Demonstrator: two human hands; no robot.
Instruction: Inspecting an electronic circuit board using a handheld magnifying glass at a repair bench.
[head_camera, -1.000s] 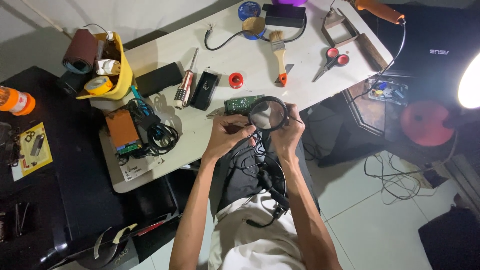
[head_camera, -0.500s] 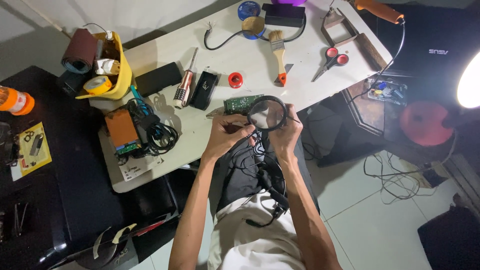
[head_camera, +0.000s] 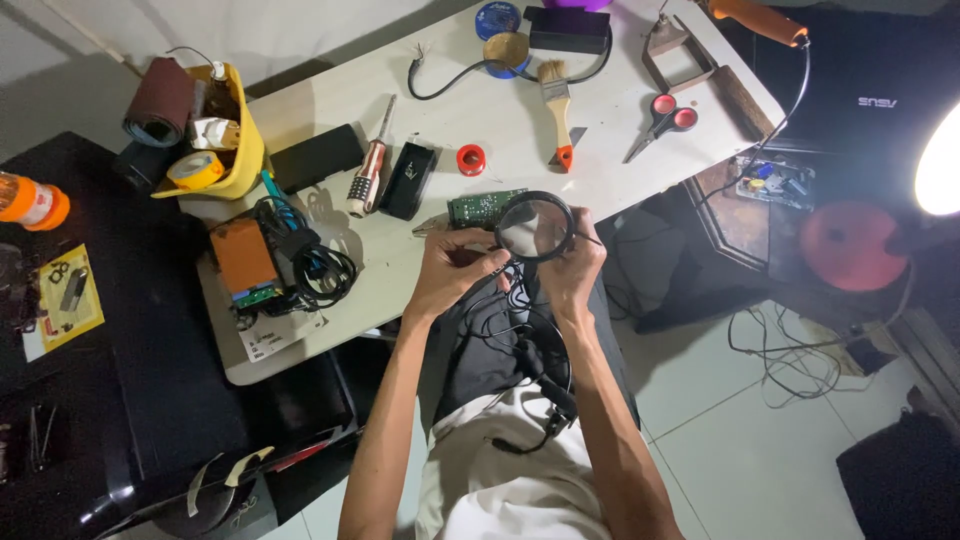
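Note:
A round black-rimmed magnifying glass (head_camera: 535, 226) is held over the table's near edge, gripped by my right hand (head_camera: 575, 268) at its right side. My left hand (head_camera: 455, 272) is closed just left of the lens, fingers pinched on something small that I cannot make out. A green circuit board (head_camera: 482, 206) lies on the white table (head_camera: 600, 170) right behind the lens, partly covered by it. Black cables (head_camera: 520, 330) hang down between my forearms over my lap.
Near the hands lie a screwdriver (head_camera: 366, 172), a black box (head_camera: 408, 180), a red tape ring (head_camera: 470, 159), a paintbrush (head_camera: 557, 110) and red scissors (head_camera: 660, 120). A yellow bin (head_camera: 225, 150) and an orange device with coiled cables (head_camera: 245, 262) stand left. A bright lamp (head_camera: 940, 170) glares right.
Both hands and the magnifying glass stay nearly still; the view has only shifted very slightly.

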